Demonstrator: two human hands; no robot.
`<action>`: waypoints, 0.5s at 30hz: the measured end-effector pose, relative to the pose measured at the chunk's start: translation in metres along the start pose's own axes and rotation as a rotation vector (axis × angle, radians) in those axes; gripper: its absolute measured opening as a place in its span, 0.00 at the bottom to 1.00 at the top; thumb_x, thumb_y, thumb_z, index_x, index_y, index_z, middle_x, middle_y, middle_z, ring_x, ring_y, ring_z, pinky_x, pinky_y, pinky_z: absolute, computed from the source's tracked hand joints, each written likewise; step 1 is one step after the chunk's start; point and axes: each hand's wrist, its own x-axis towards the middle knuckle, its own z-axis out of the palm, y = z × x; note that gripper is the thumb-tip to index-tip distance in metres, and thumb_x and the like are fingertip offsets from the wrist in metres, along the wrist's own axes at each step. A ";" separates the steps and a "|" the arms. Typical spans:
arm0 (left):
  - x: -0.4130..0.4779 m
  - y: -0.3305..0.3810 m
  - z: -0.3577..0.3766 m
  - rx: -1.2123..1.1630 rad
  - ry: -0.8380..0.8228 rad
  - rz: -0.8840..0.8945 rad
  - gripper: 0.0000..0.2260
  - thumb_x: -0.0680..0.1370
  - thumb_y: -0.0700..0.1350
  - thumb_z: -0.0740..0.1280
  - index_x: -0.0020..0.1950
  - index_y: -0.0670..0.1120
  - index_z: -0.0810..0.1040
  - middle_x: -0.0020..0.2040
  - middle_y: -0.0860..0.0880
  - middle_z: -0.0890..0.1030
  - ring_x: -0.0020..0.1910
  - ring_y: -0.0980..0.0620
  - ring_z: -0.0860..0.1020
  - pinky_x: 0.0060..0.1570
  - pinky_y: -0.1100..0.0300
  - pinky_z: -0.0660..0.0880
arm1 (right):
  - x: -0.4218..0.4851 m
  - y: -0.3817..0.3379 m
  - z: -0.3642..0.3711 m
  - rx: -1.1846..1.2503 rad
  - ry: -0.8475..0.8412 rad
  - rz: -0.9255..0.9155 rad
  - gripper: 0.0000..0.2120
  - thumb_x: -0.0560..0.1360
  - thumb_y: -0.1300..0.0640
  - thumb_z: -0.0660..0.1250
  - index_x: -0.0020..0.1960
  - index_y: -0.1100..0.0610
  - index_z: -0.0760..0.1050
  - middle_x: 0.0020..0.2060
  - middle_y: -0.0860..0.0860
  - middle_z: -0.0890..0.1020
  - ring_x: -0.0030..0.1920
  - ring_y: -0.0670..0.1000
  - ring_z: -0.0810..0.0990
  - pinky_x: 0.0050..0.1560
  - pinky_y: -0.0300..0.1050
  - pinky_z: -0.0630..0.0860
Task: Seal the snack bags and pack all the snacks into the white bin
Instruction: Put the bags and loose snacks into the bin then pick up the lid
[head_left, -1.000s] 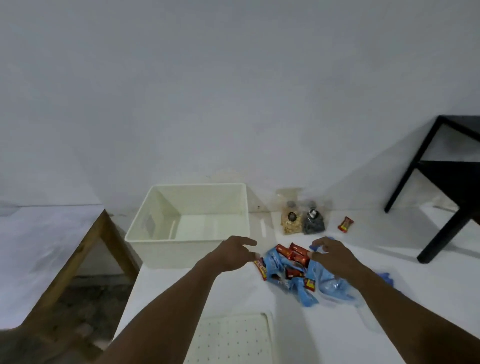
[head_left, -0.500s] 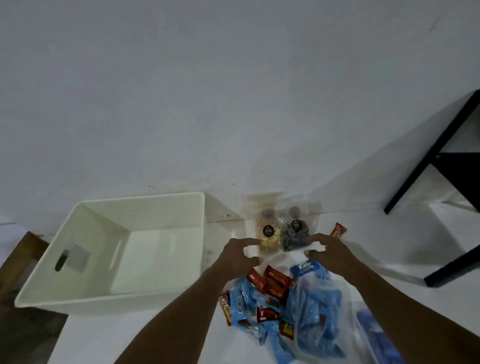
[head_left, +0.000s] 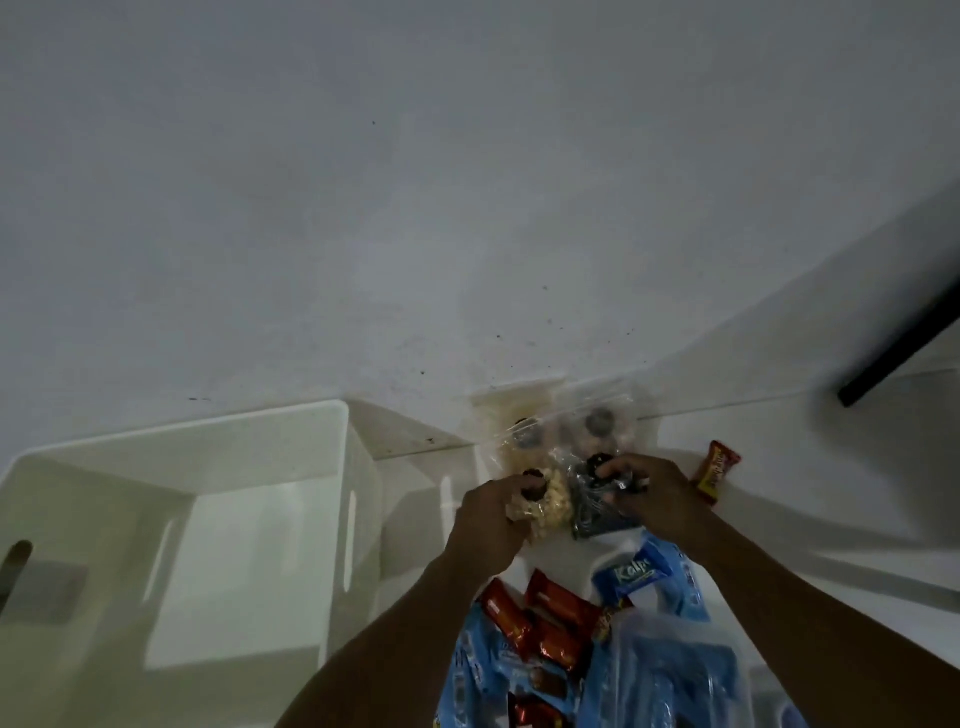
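Two clear snack bags lean against the wall on the white table. The pale-snack bag (head_left: 550, 506) is on the left, the dark-snack bag (head_left: 589, 512) on the right. My left hand (head_left: 493, 519) grips the pale-snack bag low down. My right hand (head_left: 652, 499) grips the dark-snack bag, fingers curled over its front. The white bin (head_left: 332, 415) stands empty at the left. In front of my arms lies a heap of red wrapped snacks (head_left: 550, 618) and blue snack packets (head_left: 636, 571), some inside a clear bag (head_left: 675, 670).
A single red wrapped snack (head_left: 717, 470) lies on the table right of my right hand. A black furniture leg (head_left: 904, 343) slants at the far right. The white wall rises right behind the bags.
The view has moved closer and lower. Both hands went forward from above the heap to the two clear bags and took hold of them.
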 end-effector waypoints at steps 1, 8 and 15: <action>-0.003 0.003 -0.001 0.029 0.014 0.002 0.24 0.71 0.32 0.70 0.61 0.55 0.82 0.59 0.53 0.81 0.53 0.53 0.81 0.50 0.63 0.79 | -0.005 -0.003 -0.001 0.005 -0.001 -0.007 0.15 0.69 0.71 0.73 0.47 0.52 0.83 0.50 0.50 0.83 0.47 0.48 0.81 0.45 0.44 0.79; -0.046 0.035 -0.067 0.085 0.131 0.152 0.22 0.71 0.34 0.70 0.59 0.55 0.82 0.55 0.49 0.81 0.49 0.49 0.81 0.48 0.60 0.77 | -0.058 -0.076 -0.004 -0.010 0.026 -0.142 0.12 0.69 0.69 0.75 0.45 0.52 0.82 0.43 0.47 0.80 0.41 0.46 0.79 0.34 0.30 0.74; -0.111 0.037 -0.221 0.115 0.341 0.184 0.26 0.69 0.36 0.71 0.52 0.69 0.80 0.52 0.54 0.81 0.37 0.54 0.78 0.44 0.56 0.77 | -0.099 -0.208 0.068 -0.042 -0.002 -0.354 0.11 0.69 0.66 0.75 0.49 0.55 0.83 0.51 0.54 0.84 0.52 0.56 0.82 0.52 0.55 0.81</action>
